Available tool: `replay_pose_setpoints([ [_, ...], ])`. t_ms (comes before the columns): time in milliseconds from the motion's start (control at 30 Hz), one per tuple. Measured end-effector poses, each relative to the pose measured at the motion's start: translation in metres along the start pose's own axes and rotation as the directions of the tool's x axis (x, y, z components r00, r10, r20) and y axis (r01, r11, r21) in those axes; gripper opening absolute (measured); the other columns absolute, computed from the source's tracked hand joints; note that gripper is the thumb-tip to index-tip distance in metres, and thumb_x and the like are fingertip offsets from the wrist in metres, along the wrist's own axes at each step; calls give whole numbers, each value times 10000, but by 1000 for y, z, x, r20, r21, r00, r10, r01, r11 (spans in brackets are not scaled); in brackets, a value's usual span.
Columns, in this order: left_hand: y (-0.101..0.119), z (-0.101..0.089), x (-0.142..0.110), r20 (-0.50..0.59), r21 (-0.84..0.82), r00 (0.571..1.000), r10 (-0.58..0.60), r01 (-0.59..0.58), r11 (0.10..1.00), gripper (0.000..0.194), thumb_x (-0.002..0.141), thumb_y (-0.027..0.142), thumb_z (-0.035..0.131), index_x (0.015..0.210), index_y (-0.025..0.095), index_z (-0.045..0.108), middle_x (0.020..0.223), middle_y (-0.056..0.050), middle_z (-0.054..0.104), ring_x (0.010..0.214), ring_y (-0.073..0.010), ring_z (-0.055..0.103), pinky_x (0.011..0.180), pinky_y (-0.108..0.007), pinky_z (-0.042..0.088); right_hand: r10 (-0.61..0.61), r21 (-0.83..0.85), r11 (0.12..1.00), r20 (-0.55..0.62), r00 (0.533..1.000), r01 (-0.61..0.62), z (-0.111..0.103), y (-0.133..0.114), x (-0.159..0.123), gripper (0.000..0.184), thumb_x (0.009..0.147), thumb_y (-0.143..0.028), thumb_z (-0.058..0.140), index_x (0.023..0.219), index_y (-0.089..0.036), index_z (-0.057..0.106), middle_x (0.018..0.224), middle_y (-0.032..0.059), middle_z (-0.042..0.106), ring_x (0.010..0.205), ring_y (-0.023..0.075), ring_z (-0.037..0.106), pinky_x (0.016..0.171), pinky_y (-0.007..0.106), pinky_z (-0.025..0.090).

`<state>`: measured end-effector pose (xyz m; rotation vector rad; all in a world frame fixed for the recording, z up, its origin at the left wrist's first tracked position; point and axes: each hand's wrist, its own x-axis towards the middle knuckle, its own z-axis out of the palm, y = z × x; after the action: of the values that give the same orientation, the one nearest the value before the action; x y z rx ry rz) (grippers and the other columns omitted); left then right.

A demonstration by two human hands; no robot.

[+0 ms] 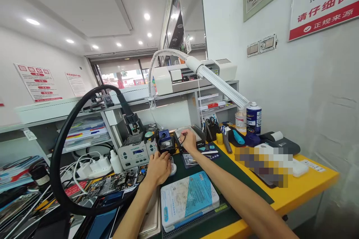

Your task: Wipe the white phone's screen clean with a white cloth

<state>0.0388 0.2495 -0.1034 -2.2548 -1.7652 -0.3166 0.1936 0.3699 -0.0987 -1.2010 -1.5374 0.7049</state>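
The person's right hand (190,140) pinches a black cord (184,139) curving leftward from its grip; the left hand's (159,168) hold is unclear.

Cut off by top and right edges, upper right: wall notice (325,9). Too small to read, left: fine print of poster (37,82). Pixelated past identifying, right of centre: objects (262,164). Hidden, centre: fingertip contact of left hand (159,168). Too small to identify, centre: thin dark item (183,138) at right hand (190,140). Cut off, bottom edge: both forearms (134,203).
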Motion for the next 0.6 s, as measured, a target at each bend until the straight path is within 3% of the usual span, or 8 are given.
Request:
replay_pose_setpoints([
  [133,-4,5,-1,5,18,999,-37,37,999,429,969,285,357,1245,164,663,1391,-96,599,1169,-375,472,923,-529,369,-100,-364,922,98,990,129,-10,-6,-17,269,960,-330,605,1163,-155,624,1193,88,625,1052,227,620,906,446,528],
  [267,-6,2,-3,-7,6,998,-59,59,998,393,969,273,366,1117,171,716,1350,-102,616,1155,-354,493,910,-489,398,-157,-570,767,275,948,293,-12,-10,-26,268,958,-329,610,1161,-155,628,1180,85,633,1042,224,627,898,439,533],
  [467,-7,-15,-11,-48,-70,998,-39,35,997,306,936,226,445,1079,169,709,1190,-104,663,1085,-272,546,913,-383,430,-184,-699,558,422,888,448,-1,-8,-21,280,960,-328,608,1181,-158,622,1213,96,620,1068,231,618,906,441,532],
  [600,-3,-17,-15,-60,-113,998,-25,18,993,265,922,230,475,1033,177,709,1110,-94,688,1050,-265,551,899,-371,438,-187,-713,464,501,845,526,5,-12,-11,291,956,-327,614,1191,-155,620,1230,103,613,1086,237,612,917,444,527],
])
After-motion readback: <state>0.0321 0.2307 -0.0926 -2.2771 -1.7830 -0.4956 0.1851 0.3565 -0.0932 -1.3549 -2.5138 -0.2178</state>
